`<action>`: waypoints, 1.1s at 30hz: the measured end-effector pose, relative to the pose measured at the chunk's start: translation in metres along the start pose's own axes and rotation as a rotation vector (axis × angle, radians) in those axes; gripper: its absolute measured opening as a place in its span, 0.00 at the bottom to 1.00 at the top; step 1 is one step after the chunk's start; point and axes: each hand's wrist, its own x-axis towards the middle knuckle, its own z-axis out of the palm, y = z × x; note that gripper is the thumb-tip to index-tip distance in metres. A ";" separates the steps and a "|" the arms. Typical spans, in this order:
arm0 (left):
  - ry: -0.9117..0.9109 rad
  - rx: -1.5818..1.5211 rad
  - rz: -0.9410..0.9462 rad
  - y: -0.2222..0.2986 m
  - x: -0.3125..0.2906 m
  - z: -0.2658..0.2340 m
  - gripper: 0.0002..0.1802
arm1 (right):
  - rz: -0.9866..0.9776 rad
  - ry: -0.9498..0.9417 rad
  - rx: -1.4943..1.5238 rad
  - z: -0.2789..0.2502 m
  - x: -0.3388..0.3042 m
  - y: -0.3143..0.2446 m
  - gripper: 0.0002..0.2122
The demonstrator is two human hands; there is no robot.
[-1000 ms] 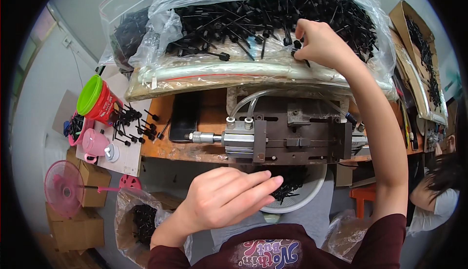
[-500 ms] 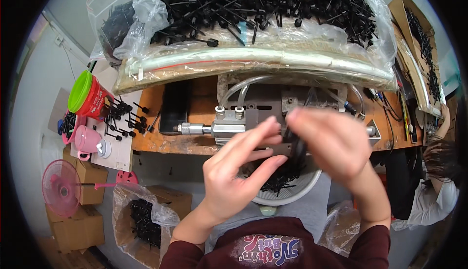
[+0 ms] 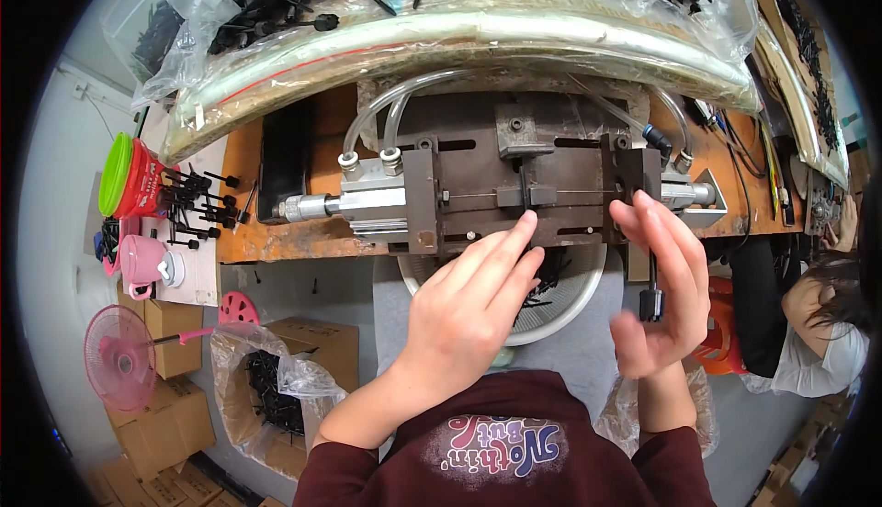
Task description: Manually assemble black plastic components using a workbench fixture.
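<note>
A dark metal fixture (image 3: 478, 222) lies across the bench in front of me, with an air cylinder (image 3: 377, 202) on its left. Thin metal pins run from both sides toward a small central block (image 3: 544, 196), where a slim black part (image 3: 525, 179) stands. My left hand (image 3: 464, 305) has its fingers stretched toward that part, fingertips at its near end; its thumb is hidden. My right hand (image 3: 675, 291) is at the fixture's right end, fingers curled around a black plastic rod with a thick ribbed head (image 3: 652, 303), thumb apart from it.
Behind the fixture lies a plastic-lined box (image 3: 478, 25) heaped with black rods. Below my hands is a white basket (image 3: 574, 309) holding similar pieces. Clear air hoses (image 3: 395, 112) arch over the fixture. At left stand a red bucket (image 3: 142, 181) and pink cup (image 3: 147, 264); another person (image 3: 818, 332) sits at right.
My hands have moved apart, the left staying near the fixture's middle and the right going rightward. The central block and the black part there now show. The view has tilted downward.
</note>
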 end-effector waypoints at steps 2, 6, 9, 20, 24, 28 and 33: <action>-0.015 0.138 0.063 -0.002 0.000 0.008 0.15 | 0.018 -0.013 0.101 -0.006 -0.007 0.001 0.26; -0.069 0.137 0.032 -0.002 0.007 0.005 0.14 | 0.066 0.073 0.290 0.000 -0.018 0.004 0.28; -0.090 0.125 0.030 -0.004 0.011 0.004 0.14 | 0.041 0.013 0.267 -0.002 -0.025 0.007 0.25; -0.116 0.119 -0.008 -0.004 0.011 0.003 0.14 | -0.059 -0.179 -0.134 0.003 -0.024 -0.004 0.14; -0.109 0.084 0.028 -0.006 0.008 0.002 0.13 | -0.036 -0.201 -0.158 0.007 -0.019 -0.008 0.13; -0.288 -0.074 0.067 -0.004 -0.004 -0.019 0.11 | 0.000 -0.188 -0.203 0.014 -0.012 -0.001 0.12; -0.544 -0.222 0.018 -0.004 -0.033 -0.018 0.10 | -0.003 -0.311 -0.310 0.031 -0.005 0.000 0.12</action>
